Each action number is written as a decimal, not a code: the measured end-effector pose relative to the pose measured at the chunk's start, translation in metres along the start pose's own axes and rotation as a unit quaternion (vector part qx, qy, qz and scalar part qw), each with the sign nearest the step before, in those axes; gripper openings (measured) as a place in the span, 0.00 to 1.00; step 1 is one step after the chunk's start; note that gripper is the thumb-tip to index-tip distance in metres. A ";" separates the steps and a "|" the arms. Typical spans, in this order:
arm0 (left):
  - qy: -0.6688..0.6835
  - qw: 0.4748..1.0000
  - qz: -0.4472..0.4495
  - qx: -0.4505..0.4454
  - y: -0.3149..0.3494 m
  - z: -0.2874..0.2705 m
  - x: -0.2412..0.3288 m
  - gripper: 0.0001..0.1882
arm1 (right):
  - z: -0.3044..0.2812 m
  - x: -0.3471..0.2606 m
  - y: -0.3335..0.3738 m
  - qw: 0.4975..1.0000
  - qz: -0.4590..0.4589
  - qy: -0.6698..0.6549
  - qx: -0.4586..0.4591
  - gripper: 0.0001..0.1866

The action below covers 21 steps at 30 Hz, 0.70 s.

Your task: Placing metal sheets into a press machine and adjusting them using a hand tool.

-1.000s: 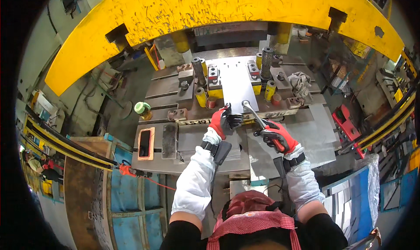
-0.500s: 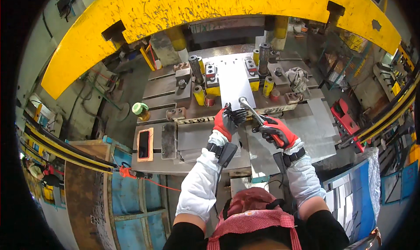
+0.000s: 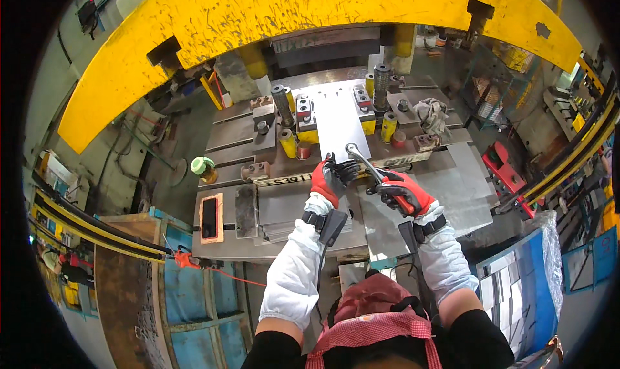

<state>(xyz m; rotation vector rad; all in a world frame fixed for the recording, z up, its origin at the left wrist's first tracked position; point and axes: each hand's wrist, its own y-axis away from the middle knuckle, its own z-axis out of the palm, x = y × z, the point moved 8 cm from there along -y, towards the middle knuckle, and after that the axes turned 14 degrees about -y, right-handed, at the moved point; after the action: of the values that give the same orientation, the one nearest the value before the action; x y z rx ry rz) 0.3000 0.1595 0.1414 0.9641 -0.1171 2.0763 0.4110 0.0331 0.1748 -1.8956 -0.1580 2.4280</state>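
Observation:
A pale, flat metal sheet (image 3: 339, 120) lies on the die between the two dark guide posts, its near end reaching toward me. My left hand (image 3: 336, 177), in a red and black glove, is closed at the near left corner of this sheet. In my right hand (image 3: 405, 193), gloved alike, is a metal hand tool (image 3: 368, 164) with a red handle and a round head. The tool's head rests at the sheet's near end, right of my left fingers; its exact kind is unclear.
A yellow press beam (image 3: 323, 10) arches over the far side. Stacked sheets (image 3: 284, 207) and a phone-like dark slab (image 3: 210, 217) lie at left, near a green-capped bottle (image 3: 203, 168). Another sheet (image 3: 400, 223) lies at right. A grey rag (image 3: 433, 115) sits beyond, and a red tool-like unit (image 3: 507, 175) stands far right.
The whole view has shifted slightly, with the die and table now a little further left. Both hands, the tool and the sheet keep nearly the same places relative to each other.

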 end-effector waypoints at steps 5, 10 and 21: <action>-0.071 0.995 0.060 0.020 -0.004 -0.011 0.006 0.33 | 0.009 -0.007 -0.002 0.999 0.004 0.037 -0.022 0.14; -0.071 0.997 0.038 -0.009 -0.008 -0.006 0.000 0.33 | 0.009 -0.008 0.001 0.995 0.054 -0.064 0.061 0.19; -0.055 0.998 0.034 -0.015 -0.013 -0.010 -0.004 0.31 | 0.007 -0.008 0.000 0.999 0.019 -0.039 0.031 0.23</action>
<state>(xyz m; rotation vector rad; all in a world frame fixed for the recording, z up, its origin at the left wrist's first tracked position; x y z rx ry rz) 0.3046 0.1693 0.1286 1.0686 -0.2409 2.0776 0.4057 0.0318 0.1842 -1.7969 -0.0516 2.5008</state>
